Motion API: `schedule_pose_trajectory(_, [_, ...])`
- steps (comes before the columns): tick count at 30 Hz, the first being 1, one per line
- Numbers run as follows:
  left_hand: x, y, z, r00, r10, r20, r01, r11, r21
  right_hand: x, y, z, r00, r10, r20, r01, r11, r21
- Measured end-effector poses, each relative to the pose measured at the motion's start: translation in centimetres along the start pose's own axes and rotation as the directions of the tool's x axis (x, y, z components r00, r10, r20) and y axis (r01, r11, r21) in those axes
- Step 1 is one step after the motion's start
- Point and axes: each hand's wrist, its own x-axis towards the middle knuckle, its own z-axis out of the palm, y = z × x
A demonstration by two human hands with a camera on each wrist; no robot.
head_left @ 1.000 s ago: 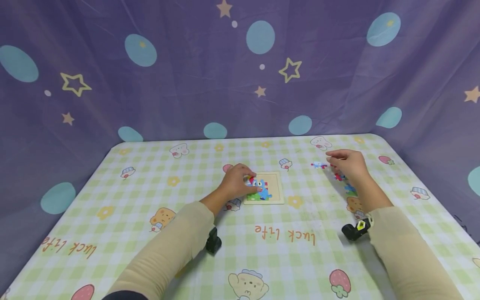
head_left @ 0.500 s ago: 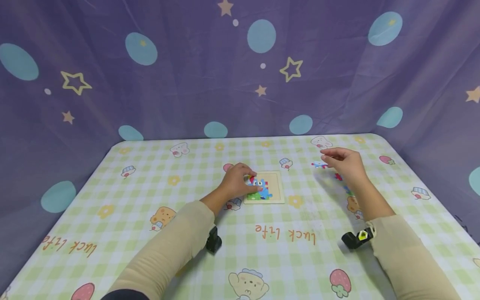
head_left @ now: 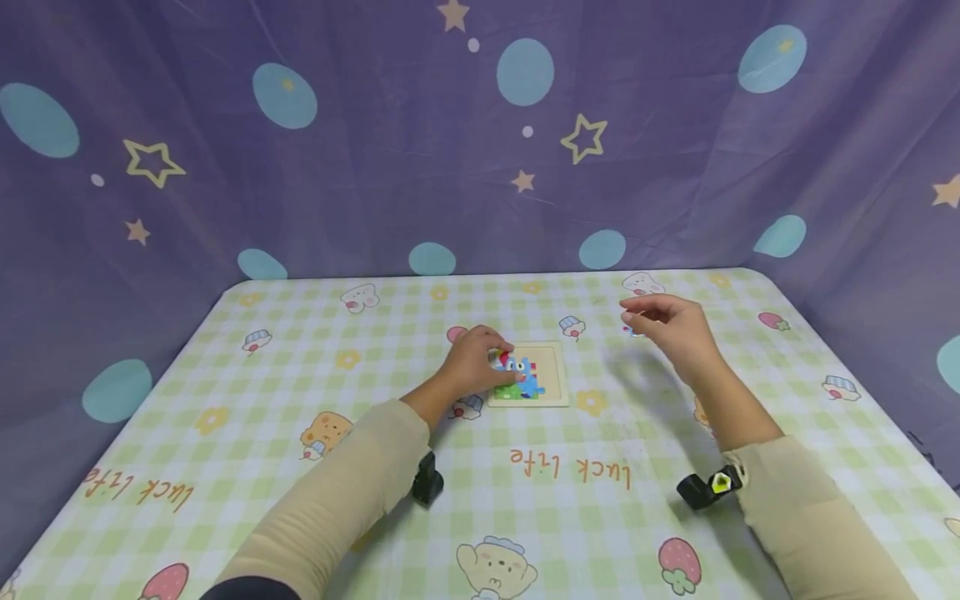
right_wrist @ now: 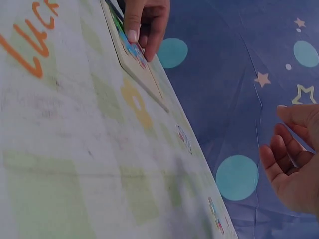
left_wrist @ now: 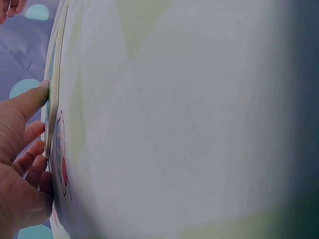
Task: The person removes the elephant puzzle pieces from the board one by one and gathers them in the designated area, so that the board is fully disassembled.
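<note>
A square wooden puzzle board (head_left: pixel 553 375) lies flat on the table, its left part filled with blue, red and green jigsaw pieces (head_left: pixel 528 387). My left hand (head_left: pixel 471 362) grips the board's left side, thumb over the pieces and the other fingers curled at the edge. In the right wrist view that left hand (right_wrist: pixel 147 22) reaches over the pieces from the top. My right hand (head_left: pixel 670 327) hovers over the table's right side, fingers loosely bent, with nothing visible between them. Just under its fingertips a loose blue-and-red puzzle piece (right_wrist: pixel 215 214) lies on the cloth.
A checked cloth (head_left: pixel 375 350) with printed cartoons and lettering covers the table. A purple curtain (head_left: pixel 390 167) with stars and dots hangs right behind its back edge. Black wrist cameras (head_left: pixel 427 482) sit below both wrists. The right forearm covers the place of other loose pieces.
My right hand has moved left, away from the loose pieces at the right, and now partly covers the blue-and-red piece. The left hand and the board have stayed in place.
</note>
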Motion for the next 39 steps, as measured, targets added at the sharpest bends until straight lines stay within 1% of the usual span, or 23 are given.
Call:
schedule_pose_trajectory(8, [0.1,0.0,0.0,1.0,0.0,0.003,0.0,1.0,0.001,-0.4,-1.0,1.3,1.0,0.019,0.015,-0.019,0.999,-0.043])
schedule_pose_trajectory(10, [0.1,0.0,0.0,1.0,0.003,0.006,-0.003,1.0,0.005,-0.5,-1.1,1.7,1.0,0.012,0.028,-0.01,0.999,-0.048])
schedule_pose_trajectory(14, [0.0,-0.1,0.0,1.0,0.019,0.014,-0.019,1.0,0.024,-0.5,-1.2,2.5,0.998,0.011,0.068,-0.007,0.999,-0.05])
schedule_pose_trajectory(20, [-0.1,-0.1,-0.1,0.999,0.039,0.027,-0.04,0.999,0.028,-0.5,-1.2,4.0,0.99,0.059,0.127,-0.05,0.996,-0.07])
schedule_pose_trajectory(25, [-0.3,-0.1,-0.4,0.998,0.05,0.046,-0.051,0.998,0.032,-0.2,-1.0,5.4,0.984,0.049,0.172,-0.042,0.998,-0.045])
schedule_pose_trajectory(30, [-0.3,-0.2,-0.7,0.996,0.063,0.069,-0.066,0.997,0.038,-0.2,-0.5,6.7,0.973,0.043,0.228,-0.038,0.999,-0.026])
schedule_pose_trajectory(35, [-0.3,-0.5,-0.9,0.992,0.077,0.103,-0.079,0.997,0.021,0.0,-0.1,8.0,0.954,0.037,0.298,-0.013,0.996,-0.083])
schedule_pose_trajectory(39, [-0.3,-0.7,-1.2,0.988,0.075,0.138,-0.075,0.997,-0.008,0.1,-0.1,8.9,0.933,0.052,0.355,-0.016,0.995,-0.102])
